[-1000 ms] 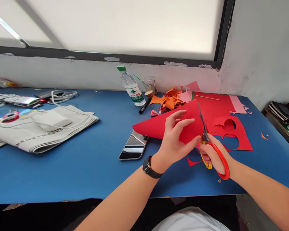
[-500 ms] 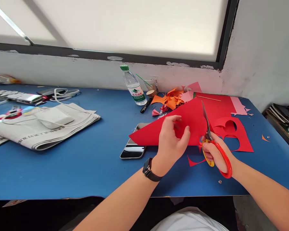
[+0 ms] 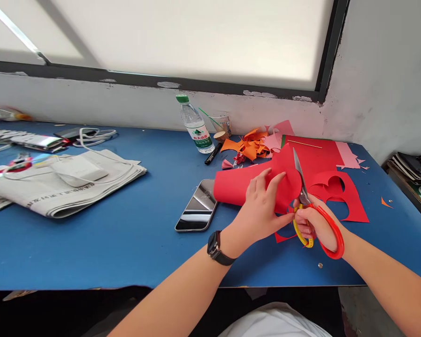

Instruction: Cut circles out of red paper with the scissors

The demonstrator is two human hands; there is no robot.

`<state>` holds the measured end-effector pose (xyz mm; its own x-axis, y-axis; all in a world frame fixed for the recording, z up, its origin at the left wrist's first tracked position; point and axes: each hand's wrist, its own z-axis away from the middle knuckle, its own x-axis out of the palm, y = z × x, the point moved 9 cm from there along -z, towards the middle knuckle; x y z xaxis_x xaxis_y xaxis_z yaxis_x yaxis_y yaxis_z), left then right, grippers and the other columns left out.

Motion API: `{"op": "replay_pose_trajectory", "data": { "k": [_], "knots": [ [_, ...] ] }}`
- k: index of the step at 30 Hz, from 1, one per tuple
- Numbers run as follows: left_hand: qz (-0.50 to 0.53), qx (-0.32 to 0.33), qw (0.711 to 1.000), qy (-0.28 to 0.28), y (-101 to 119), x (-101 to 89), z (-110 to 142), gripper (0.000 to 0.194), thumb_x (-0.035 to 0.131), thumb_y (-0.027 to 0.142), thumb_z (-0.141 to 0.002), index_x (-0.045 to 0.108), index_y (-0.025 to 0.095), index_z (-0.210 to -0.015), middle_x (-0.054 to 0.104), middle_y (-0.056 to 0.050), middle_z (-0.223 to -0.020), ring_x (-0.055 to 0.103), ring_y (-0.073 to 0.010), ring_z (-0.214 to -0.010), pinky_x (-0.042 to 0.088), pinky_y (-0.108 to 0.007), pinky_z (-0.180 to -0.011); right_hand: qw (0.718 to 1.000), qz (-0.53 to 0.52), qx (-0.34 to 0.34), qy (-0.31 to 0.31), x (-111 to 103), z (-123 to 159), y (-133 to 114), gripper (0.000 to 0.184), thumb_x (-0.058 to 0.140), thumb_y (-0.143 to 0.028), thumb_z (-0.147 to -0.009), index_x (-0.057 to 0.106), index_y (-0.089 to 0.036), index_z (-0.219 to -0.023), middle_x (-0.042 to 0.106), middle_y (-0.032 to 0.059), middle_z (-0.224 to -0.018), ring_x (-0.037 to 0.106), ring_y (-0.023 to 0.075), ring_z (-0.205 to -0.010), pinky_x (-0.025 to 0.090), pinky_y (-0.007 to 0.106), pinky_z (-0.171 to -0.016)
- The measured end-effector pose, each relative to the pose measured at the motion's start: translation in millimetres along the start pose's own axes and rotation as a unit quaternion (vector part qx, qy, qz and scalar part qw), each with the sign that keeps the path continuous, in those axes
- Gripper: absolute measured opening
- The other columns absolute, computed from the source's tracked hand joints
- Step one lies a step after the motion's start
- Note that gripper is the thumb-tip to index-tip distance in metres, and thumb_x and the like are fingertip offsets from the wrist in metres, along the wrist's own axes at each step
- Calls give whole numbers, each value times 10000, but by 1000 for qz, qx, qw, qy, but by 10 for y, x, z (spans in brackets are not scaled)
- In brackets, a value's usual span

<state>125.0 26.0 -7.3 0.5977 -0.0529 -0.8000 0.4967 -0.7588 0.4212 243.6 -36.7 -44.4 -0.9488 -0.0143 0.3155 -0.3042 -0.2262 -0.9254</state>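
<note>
My right hand is wrapped round the handles of a pair of scissors, one handle red and the other yellow. Their metal blades point up and away, against the right edge of a red paper sheet. The sheet bends and curls over at its left end. Across its front lies my left hand, fingers spread and thumb stretched towards the scissors; it wears a black watch. Below the scissors, a thin red paper offcut rests on the blue table.
A phone lies left of the sheet. Behind stand a water bottle and a cup, with a black marker and orange paper scraps. Red paper with round holes lies right. Folded newspaper and cables are left.
The sheet's pointed left corner has curled in and shifted right, uncovering more of the phone. My left hand has moved right and its fingers have spread. The scissors have barely moved.
</note>
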Motion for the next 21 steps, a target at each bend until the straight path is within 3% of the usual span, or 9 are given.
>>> {"op": "replay_pose_trajectory", "data": {
  "k": [3, 5, 9, 11, 14, 16, 17, 18, 21],
  "knots": [
    [31, 10, 998, 45, 59, -29, 15, 852, 858, 347, -909, 441, 229, -1643, 393, -281, -1695, 404, -500, -1594, 400, -782, -1256, 1000, -18, -3, -2, -42, -22, -8, 305, 803, -320, -783, 561, -261, -960, 475, -114, -620, 367, 104, -466, 321, 230, -460],
    [81, 19, 994, 64, 81, -71, 7, 667, 856, 287, -903, 583, 226, -1508, 463, -251, -1624, 459, -471, -1514, 426, -739, -1235, 1000, -27, -2, -5, -70, -26, -21, 302, 800, -348, -786, 579, -256, -969, 486, -104, -640, 367, 105, -473, 320, 237, -465],
    [185, 44, 982, 19, 113, -81, -64, 298, 847, 359, -941, 728, 224, -1178, 698, -139, -1231, 660, -311, -1109, 579, -467, -978, 999, -36, -3, -11, -113, -4, -70, 301, 794, -368, -802, 593, -254, -996, 482, -101, -651, 363, 108, -487, 320, 245, -480],
    [222, 43, 974, -13, 116, -80, -87, 240, 832, 418, -954, 725, 223, -1047, 699, -55, -961, 624, -216, -831, 528, -339, -760, 999, -38, -7, -11, -131, 5, -98, 287, 783, -353, -817, 588, -257, -1005, 482, -101, -653, 368, 112, -501, 332, 248, -492],
    [287, 5, 957, -43, 59, -125, -89, 276, 738, 481, -1012, 667, 219, -962, 566, 19, -734, 472, -159, -653, 391, -285, -616, 999, -41, -11, -9, -152, -5, -115, 273, 765, -336, -829, 578, -260, -1012, 493, -99, -657, 373, 116, -506, 339, 251, -493],
    [347, -22, 931, -109, 35, -99, -70, 340, 625, 555, -1070, 645, 221, -1013, 551, 28, -702, 464, -149, -605, 374, -268, -565, 999, -43, -9, -8, -158, -25, -111, 284, 766, -336, -809, 578, -258, -1008, 489, -100, -651, 369, 116, -497, 335, 252, -484],
    [378, -31, 910, -171, 49, -45, -45, 383, 575, 594, -1088, 652, 221, -1053, 582, 22, -699, 491, -147, -578, 390, -262, -538, 999, -44, -8, -8, -159, -36, -107, 291, 768, -336, -795, 581, -256, -1002, 483, -102, -643, 364, 116, -491, 330, 251, -478],
    [404, -34, 879, -251, 84, 33, 3, 426, 566, 632, -1082, 671, 220, -1078, 621, 13, -684, 521, -150, -541, 412, -261, -508, 999, -44, -7, -9, -159, -45, -104, 295, 769, -336, -783, 584, -254, -998, 478, -103, -635, 360, 115, -486, 327, 251, -475],
    [434, -32, 759, -485, 200, 257, 254, 476, 751, 665, -962, 785, 202, -1069, 743, -53, -680, 619, -195, -494, 477, -288, -445, 999, -46, -6, -9, -159, -49, -113, 299, 767, -332, -767, 595, -252, -999, 474, -104, -632, 354, 115, -485, 326, 251, -476]
  ]
}}
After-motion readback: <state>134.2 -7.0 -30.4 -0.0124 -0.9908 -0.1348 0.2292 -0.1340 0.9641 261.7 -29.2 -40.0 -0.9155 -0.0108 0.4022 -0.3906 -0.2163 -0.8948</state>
